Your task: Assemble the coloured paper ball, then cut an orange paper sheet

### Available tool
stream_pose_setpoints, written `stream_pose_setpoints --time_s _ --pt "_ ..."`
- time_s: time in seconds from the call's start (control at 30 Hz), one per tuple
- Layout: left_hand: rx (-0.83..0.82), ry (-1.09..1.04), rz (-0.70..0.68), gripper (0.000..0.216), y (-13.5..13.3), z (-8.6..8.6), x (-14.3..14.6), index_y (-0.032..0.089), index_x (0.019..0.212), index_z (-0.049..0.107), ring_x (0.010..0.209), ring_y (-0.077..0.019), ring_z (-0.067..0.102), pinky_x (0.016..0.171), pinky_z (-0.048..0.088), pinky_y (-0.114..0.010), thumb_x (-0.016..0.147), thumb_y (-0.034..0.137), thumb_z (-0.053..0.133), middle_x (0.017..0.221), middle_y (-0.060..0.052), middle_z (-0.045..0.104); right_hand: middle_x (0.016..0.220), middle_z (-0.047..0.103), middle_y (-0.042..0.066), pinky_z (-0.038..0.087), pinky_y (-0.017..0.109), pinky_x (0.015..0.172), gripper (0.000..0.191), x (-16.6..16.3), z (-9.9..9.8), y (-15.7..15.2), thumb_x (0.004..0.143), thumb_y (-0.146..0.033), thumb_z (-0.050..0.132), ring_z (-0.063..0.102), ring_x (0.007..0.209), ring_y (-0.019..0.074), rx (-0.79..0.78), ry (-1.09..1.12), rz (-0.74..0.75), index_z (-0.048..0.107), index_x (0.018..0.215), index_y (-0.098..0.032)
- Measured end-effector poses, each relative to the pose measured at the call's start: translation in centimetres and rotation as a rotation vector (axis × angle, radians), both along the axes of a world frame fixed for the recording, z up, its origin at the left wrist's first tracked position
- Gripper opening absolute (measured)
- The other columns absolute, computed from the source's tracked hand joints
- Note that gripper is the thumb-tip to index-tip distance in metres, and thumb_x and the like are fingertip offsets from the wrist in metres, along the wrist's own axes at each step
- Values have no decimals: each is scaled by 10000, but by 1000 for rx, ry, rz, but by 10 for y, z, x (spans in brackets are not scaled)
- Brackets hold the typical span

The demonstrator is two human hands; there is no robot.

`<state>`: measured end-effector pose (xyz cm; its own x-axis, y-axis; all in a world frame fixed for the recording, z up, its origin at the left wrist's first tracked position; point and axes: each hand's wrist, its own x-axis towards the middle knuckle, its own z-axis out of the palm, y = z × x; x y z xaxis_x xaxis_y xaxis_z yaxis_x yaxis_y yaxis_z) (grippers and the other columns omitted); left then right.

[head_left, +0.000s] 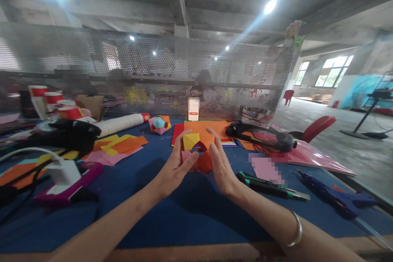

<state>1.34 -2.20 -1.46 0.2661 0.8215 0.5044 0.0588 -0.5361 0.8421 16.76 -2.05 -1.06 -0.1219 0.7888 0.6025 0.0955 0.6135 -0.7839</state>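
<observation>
Between my two hands is a folded paper ornament (191, 141) with yellow, orange, red and pink faces and an opening in its middle. My left hand (179, 159) grips its left side, the thumb pressing near the pink face. On the other side my right hand (221, 166) cups the orange and red faces. The ornament is held above the blue mat (196, 221). Behind it lies a stack of coloured paper (196, 125), orange on top. A similar folded paper ornament (159, 124), with a light blue face, sits farther back on the left.
A box cutter (273, 187) and a glue gun (340, 196) lie at right. At left are a purple power strip (70, 184) and loose paper sheets (118, 146). A row of stacked paper cups (123, 125) lies behind them. A phone (193, 110) stands against the mesh screen (168, 73).
</observation>
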Motion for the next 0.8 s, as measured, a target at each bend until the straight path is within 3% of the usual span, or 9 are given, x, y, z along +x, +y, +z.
stream_pose_setpoints --time_s 0.13,0.23,0.37,0.53,0.67,0.8 --pt "60 -38 74 548 3 1 -1 283 1403 258 1321 -200 390 1153 265 -416 937 448 493 1393 -67 428 1548 292 41 134 470 1194 656 -3 -2 0 918 -680 328 213 1443 202 -84 87 -16 309 1456 -305" --pt "80 -59 92 540 3 0 -1 281 1403 243 1277 -189 431 1135 295 -403 945 443 477 1347 -68 460 1535 314 42 203 476 1175 640 -7 -6 0 920 -675 332 272 1419 207 -146 145 3 304 1447 -312" --pt "73 -30 100 527 2 -3 1 298 1372 253 1302 -194 393 1146 271 -413 932 450 499 1422 -64 382 1457 434 45 314 396 1132 598 -13 -7 -1 944 -635 327 403 1343 180 -173 207 54 323 1428 -284" --pt "41 -5 81 512 -3 -8 6 310 1364 244 1279 -199 414 1138 284 -456 935 440 492 1416 -66 368 1277 580 67 430 366 1015 551 -15 -4 -4 939 -627 348 499 1233 206 -190 237 33 457 1317 -241" --pt "42 1 68 513 -4 -7 7 328 1367 229 1309 -194 391 1151 273 -451 938 442 486 1446 -53 345 1253 593 33 437 316 992 469 -14 0 -5 925 -603 411 470 1258 190 -191 257 42 507 1221 -252" --pt "47 -13 68 497 -4 -3 3 322 1382 245 1359 -177 337 1184 218 -410 952 461 452 1469 -39 327 1197 610 21 447 318 969 466 -14 3 -4 913 -597 438 550 1126 177 -205 280 57 483 1228 -256"
